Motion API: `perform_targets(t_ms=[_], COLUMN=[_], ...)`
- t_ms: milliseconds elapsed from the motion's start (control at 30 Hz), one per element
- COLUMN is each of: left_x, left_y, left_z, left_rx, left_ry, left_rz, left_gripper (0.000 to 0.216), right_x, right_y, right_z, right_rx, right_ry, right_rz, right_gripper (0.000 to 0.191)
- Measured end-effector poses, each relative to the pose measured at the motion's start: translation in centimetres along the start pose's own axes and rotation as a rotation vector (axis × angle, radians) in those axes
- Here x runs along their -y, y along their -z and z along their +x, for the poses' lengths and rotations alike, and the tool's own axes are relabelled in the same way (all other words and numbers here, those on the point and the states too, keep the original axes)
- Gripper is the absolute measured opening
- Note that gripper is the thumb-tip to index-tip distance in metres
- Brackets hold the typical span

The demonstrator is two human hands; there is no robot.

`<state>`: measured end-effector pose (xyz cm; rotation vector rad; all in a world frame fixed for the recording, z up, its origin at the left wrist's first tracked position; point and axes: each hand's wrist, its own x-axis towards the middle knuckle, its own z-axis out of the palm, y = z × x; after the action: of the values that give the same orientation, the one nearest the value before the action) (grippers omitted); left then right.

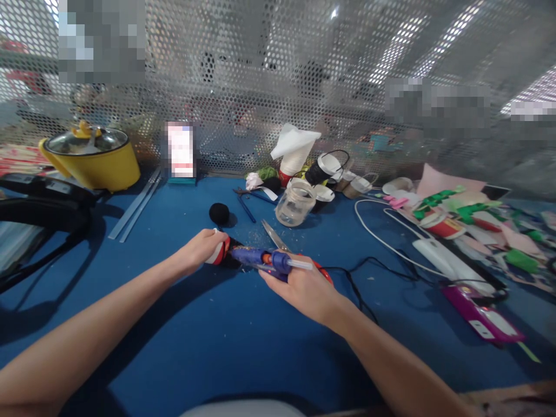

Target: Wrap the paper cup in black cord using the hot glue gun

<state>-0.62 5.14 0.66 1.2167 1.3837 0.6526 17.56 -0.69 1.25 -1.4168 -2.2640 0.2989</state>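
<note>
My right hand [310,289] is closed around a blue hot glue gun [252,256], and a clear glue stick [302,264] pokes out of its back end. The gun's nozzle points left at a small red-and-white cup-like object [218,249] with a dark side. My left hand [204,246] grips that object; whether the nozzle touches it I cannot tell. Scissors [273,234] lie just beyond my right hand, their handles partly hidden by it. Behind my left hand rests a black ball [219,214].
Blue-handled pliers [247,207], a clear plastic jar [296,202] and white cups [299,152] stand or lie further back. A yellow electric pot [99,168] is at left, by clear glue sticks [136,208]. Right are a purple box [482,315], cables and scraps. A lit phone [180,150] stands at the mesh.
</note>
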Motion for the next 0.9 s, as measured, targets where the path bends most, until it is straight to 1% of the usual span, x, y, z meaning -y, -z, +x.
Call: perform_targets(t_ms=[300,500,633,700,900], left_x=[0.04,-0.01,0.1,0.07,0.02], left_y=[-0.01,-0.02,-0.02,-0.02,-0.01], left_z=[0.16,0.08,0.19,0.19,0.12], left_rx=[-0.004,0.007,-0.004,0.004,-0.028], left_ry=[0.001,0.002,-0.001,0.0,-0.019], left_rz=[-0.027,-0.005,0.006,0.003,0.02], left_gripper=[0.018,0.019,0.019,0.019,0.018], right_x=[-0.52,-0.4,-0.5,-0.61,-0.85], right_y=[-0.33,-0.08,-0.18,-0.24,-0.1], right_z=[0.36,0.25,0.39,0.53,0.81], right_rx=[-0.076,-0.006,-0.053,-0.055,0.025], right_ry=[-0.015,0.002,-0.018,-0.032,-0.064], right_rz=[0.026,0.061,0.082,0.092,0.118], right_gripper=[0.01,0.009,0.01,0.011,0.018])
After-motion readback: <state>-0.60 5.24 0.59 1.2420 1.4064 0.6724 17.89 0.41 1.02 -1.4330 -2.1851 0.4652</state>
